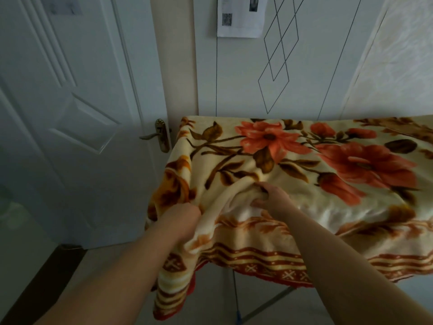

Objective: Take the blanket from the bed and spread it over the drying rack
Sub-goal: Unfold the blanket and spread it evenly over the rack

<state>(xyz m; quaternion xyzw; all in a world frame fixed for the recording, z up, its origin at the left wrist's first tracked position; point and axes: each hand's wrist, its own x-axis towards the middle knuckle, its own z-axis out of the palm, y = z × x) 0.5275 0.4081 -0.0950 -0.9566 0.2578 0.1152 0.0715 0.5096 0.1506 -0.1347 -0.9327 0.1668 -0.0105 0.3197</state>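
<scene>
Two bare forearms reach up from the bottom of the frame to the blanket (304, 170), which lies draped over the rack (278, 295) across the middle and right, its striped border hanging over the near edge. Left hand (181, 215), at centre left, has its fingers buried in a fold and grips it. Right hand (273, 195), at centre, pinches a raised ridge of cloth between thumb and curled fingers. At middle left, a door handle (159, 137) sits just beside the blanket's far corner.
</scene>
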